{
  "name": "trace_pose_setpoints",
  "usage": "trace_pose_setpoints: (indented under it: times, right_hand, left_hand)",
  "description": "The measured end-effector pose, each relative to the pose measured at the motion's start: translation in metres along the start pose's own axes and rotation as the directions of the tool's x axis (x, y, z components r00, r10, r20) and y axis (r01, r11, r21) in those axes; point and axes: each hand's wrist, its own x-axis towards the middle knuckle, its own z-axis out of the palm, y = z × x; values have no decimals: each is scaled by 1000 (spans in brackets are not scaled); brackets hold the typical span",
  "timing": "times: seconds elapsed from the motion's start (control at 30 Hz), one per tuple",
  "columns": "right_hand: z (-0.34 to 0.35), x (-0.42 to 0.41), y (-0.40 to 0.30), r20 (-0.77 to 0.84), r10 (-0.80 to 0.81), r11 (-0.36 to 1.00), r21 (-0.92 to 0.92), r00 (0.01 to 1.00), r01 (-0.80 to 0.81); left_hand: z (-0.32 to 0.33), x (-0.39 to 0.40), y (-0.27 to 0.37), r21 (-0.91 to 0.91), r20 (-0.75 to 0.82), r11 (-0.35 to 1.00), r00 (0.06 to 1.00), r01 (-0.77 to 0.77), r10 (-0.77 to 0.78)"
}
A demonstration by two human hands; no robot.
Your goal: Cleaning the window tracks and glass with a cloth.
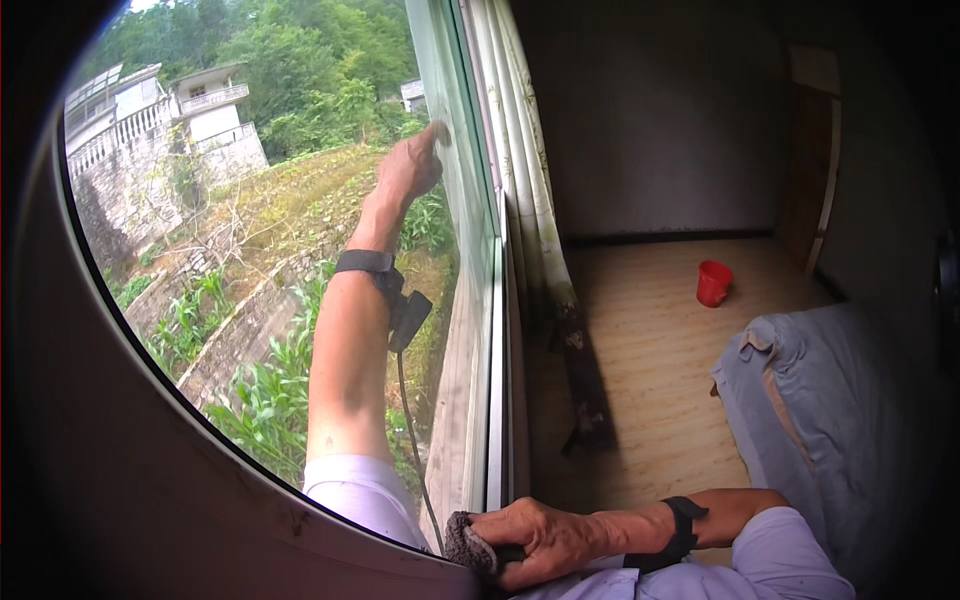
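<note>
My left hand [409, 166] is stretched out past the window frame, its fingertips at the glass pane [469, 300] and partly hidden behind it. Whether anything lies under those fingers cannot be told. A black strap with a small dark device [410, 321] and a cable is on the left forearm. Low in the view, my right hand [536, 534] grips a bunched grey-brown cloth [469, 546] near the lower end of the window frame [495, 420]. Another black strap circles the right wrist.
A patterned curtain [525, 150] hangs just right of the window. Inside, a red plastic bucket [714, 283] stands on the wood-look floor [645, 352], near a bed or furniture piece under grey fabric [810, 390]. Outside are corn plants [262, 390], stone walls and houses.
</note>
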Motion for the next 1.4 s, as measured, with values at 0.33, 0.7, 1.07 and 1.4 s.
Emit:
trace_pose_setpoints:
  times: [0.33, 0.7, 1.07, 1.4]
  right_hand:
    - [-4, 1, -5, -16, -31, 999, -23, 999, 30]
    - [-10, -1, 0, -6, -59, 993, -100, 998, 58]
    - [-5, -2, -5, -35, 2, 994, -108, 999, -6]
    - [-9, -1, -6, -11, -9, 985, -172, 1000, 7]
  left_hand:
    - [5, 1, 35, -626, -116, 765, 953, 150, -281]
    - [-6, 7, 44, -774, 67, 580, 945, 251, -320]
    - [6, 16, 26, -662, -32, 716, 947, 220, -321]
    - [12, 19, 32, -806, 40, 528, 916, 266, -400]
